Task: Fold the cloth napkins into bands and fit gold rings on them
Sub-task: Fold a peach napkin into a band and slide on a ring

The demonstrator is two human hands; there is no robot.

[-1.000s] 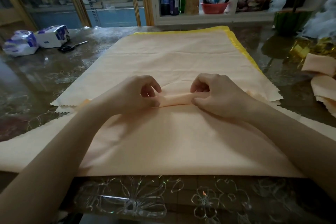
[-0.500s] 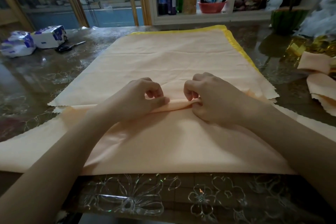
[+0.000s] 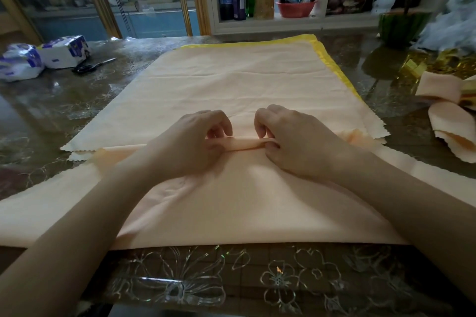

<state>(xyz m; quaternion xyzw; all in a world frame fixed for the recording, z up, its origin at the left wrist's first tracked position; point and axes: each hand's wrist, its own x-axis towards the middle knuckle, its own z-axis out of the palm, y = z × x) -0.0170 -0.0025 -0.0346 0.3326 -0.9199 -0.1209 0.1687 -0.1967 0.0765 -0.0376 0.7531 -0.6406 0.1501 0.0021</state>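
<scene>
Two hands pinch a narrow raised fold at the centre of a peach napkin spread on the table. The left hand and right hand, fingers curled, grip it from either side. Over the last second they closed in, then parted slightly, tightening the pleat. Folding has probably only begun. Finished napkins lie at 3 o'clock.

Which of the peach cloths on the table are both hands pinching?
The nearest cloth: left hand and right hand pinch its far edge into a fold; the zigzag-edged stack beyond lies flat.
</scene>
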